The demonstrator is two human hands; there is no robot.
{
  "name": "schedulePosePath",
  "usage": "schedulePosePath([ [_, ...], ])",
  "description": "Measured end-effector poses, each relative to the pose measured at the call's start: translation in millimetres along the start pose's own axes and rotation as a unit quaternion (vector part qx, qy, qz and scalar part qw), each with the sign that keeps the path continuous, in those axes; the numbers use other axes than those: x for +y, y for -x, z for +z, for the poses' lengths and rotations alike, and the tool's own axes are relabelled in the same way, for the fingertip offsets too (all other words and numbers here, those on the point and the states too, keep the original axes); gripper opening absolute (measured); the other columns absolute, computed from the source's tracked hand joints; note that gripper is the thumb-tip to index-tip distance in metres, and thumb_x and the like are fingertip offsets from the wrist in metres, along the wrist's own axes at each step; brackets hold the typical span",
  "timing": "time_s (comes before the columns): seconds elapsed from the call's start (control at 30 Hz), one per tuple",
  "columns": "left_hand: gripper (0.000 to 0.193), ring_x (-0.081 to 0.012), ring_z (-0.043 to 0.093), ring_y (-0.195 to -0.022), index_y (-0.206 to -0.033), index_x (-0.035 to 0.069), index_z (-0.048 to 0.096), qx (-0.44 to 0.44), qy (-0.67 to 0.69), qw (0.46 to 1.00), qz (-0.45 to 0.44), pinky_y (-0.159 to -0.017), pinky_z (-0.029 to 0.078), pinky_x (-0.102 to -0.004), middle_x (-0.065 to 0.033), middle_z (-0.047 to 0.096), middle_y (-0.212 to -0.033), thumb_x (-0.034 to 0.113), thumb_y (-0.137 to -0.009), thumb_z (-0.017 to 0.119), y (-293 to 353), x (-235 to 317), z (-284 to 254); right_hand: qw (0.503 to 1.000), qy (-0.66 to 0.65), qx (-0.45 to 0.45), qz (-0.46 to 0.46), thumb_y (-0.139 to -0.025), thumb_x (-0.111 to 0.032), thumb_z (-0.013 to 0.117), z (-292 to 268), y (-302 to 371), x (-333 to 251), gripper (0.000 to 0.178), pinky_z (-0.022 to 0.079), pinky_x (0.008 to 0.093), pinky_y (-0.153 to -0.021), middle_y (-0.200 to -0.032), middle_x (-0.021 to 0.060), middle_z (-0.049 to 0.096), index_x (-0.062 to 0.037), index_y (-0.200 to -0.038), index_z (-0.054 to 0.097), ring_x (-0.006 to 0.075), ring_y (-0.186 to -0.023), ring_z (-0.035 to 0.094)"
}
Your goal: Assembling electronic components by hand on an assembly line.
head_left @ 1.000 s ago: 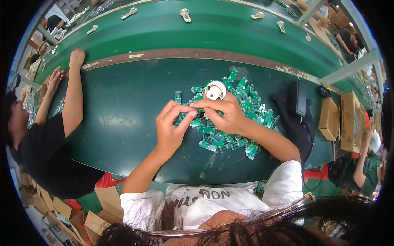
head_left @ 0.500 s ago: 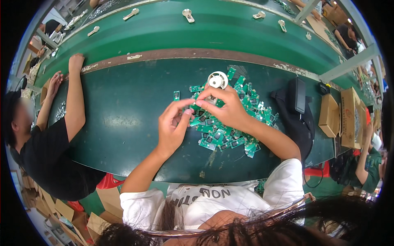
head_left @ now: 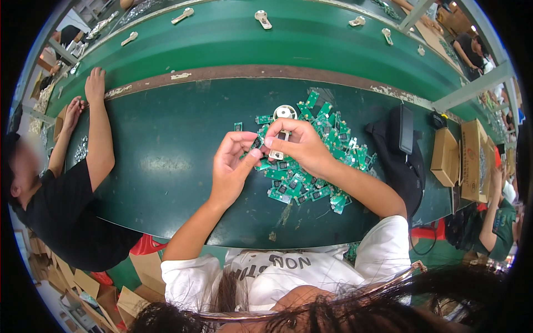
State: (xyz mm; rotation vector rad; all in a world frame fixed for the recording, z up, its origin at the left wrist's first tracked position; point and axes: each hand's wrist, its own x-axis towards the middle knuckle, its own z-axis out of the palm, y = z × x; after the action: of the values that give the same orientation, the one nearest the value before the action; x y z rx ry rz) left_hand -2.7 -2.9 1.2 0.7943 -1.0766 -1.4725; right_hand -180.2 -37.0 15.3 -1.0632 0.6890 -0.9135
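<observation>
At the table's right end stands a low, open brown cardboard box (head_left: 445, 162), just beside a taller brown cardboard box (head_left: 471, 158); what either one holds is too unclear to tell. More open brown cardboard boxes (head_left: 149, 272) sit on the floor at lower left, their contents also hard to make out. The smooth dark green tabletop (head_left: 161, 194) bears a loose heap of small rectangular green circuit boards (head_left: 322, 193), spread around and beneath the hands. Above it, the left hand (head_left: 229, 164) pinches one green circuit board with a black chip (head_left: 257, 142) between thumb and fingers. The right hand (head_left: 305, 150) grips a long white plastic part with a round, wheel-like head (head_left: 285, 112), its thumb and forefinger drawn close together near that board. Right of the heap lies a black cloth item (head_left: 408, 188) with a dark rectangular device (head_left: 406, 130) on it. Beyond the table, white plastic pieces (head_left: 263, 20) rest spaced along a green belt (head_left: 311, 47). A person in a black shirt (head_left: 61, 222) sits at left, another in dark green (head_left: 501, 227) at far right
</observation>
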Motion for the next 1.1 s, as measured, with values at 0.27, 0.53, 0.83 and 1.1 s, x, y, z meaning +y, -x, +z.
schedulePosePath([
  [0.27,0.019,-0.0143,0.057,-0.078,-0.092,0.005,0.068,0.111,-0.406,0.883,0.207,-0.069,0.047,-0.0232,-0.0086,0.06,-0.093,-0.002,-0.075,0.071,2,5,3,0.997,0.072,0.014,-0.022,-0.088,-0.008,0.063,4,5,6,0.009,0.047,0.025,-0.07,-0.085,0.0034,0.059,0.0005,-0.09,0.059,0.01,-0.08,0.058],
  [0.53,0.011,-0.0143,0.065,-0.063,-0.084,-0.003,0.06,0.125,-0.311,0.933,0.133,-0.056,0.05,-0.0251,-0.0085,0.062,-0.074,-0.004,-0.076,0.069,5,-8,7,0.995,0.077,0.053,-0.045,-0.086,-0.001,0.063,11,5,16,0.005,0.049,0.0232,-0.069,-0.086,0.004,0.06,0.0014,-0.089,0.06,0.0091,-0.081,0.058],
  [0.83,0.018,-0.0171,0.066,-0.06,-0.078,-0.001,0.054,0.099,-0.438,0.864,0.23,-0.052,0.051,-0.0267,-0.0096,0.061,-0.07,-0.004,-0.072,0.07,5,-6,6,0.995,0.061,0.065,-0.049,-0.085,0.002,0.061,16,7,21,0.004,0.044,0.0228,-0.066,-0.087,0.0033,0.056,0.0013,-0.084,0.058,0.0079,-0.08,0.053],
  [1.1,0.02,-0.0185,0.065,-0.058,-0.081,0.001,0.053,0.08,-0.475,0.839,0.255,-0.051,0.052,-0.029,-0.0086,0.061,-0.069,-0.004,-0.072,0.071,7,-10,4,0.996,0.062,0.047,-0.04,-0.085,0.002,0.06,15,10,20,0.003,0.043,0.0229,-0.07,-0.092,0.0032,0.053,0.0008,-0.083,0.057,0.0078,-0.082,0.051],
])
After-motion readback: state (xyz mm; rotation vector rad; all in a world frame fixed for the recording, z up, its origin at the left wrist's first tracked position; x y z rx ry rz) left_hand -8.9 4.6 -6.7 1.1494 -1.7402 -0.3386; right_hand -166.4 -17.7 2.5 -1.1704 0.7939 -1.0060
